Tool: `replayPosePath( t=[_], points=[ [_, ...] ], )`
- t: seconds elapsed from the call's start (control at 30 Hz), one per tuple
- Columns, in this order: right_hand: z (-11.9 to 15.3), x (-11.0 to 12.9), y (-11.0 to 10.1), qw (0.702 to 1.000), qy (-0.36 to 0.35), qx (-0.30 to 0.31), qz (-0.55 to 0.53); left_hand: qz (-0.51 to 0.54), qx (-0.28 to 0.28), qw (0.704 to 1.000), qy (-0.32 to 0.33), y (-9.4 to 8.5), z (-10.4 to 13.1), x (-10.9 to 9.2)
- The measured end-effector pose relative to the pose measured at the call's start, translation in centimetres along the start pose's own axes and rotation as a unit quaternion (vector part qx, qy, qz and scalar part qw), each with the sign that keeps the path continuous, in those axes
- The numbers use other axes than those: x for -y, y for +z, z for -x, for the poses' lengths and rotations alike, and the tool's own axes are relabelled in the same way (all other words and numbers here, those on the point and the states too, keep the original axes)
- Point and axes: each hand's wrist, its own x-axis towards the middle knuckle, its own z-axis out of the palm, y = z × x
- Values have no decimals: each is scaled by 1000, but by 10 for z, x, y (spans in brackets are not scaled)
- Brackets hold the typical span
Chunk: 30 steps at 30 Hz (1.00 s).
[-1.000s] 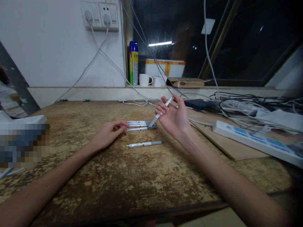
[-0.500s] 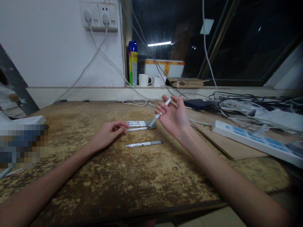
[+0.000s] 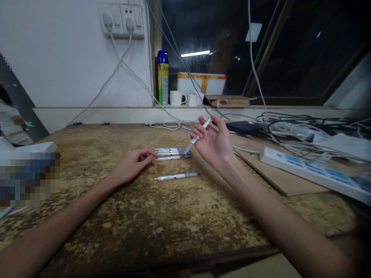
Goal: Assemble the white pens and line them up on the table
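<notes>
My right hand (image 3: 213, 143) is closed around a white-and-grey click pen (image 3: 198, 135), held at a slant with the grey end down. The thumb is at the pen's upper end. Its tip hangs over the right ends of several similar pens (image 3: 171, 153) lying side by side on the table; I cannot tell whether it touches them. My left hand (image 3: 135, 164) rests at the left ends of that row, fingers loosely curled and fingertips against the pens. Nearer to me, one more pen (image 3: 176, 177) lies apart, its point to the right.
The worn wooden table (image 3: 150, 227) carries a white power strip (image 3: 313, 172) and a thin board (image 3: 278, 179) at right, with tangled cables (image 3: 290, 127) behind. A spray can (image 3: 163, 79) and white mug (image 3: 176, 98) stand on the sill. A blurred-out patch covers the left edge.
Almost nothing differs. My right hand and its pen have shifted very slightly to the right; the left hand and the lying pens keep their places.
</notes>
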Motion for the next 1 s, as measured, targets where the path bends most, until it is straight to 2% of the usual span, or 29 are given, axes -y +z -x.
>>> replayPosePath(
  t=[0.3,0.5,0.63,0.7,0.77,0.9,1.0],
  points=[
    [0,2,-2,997,-28,4,72,4,-3,1000,3,-1,0,1],
    [0,-2,5,994,-37,27,99,27,-19,999,-1,0,0,-5],
    [0,-5,8,981,-41,56,180,58,-31,998,24,1,1,-10],
    [1,-6,6,964,-39,83,251,81,-38,995,34,2,1,-12],
    [1,-7,3,934,-39,114,337,105,-41,993,43,3,1,-15],
    [2,-13,-2,850,-49,169,497,164,-49,984,55,7,1,-22],
    [2,-17,-1,791,-56,209,573,220,-55,971,75,8,1,-29]
  ],
)
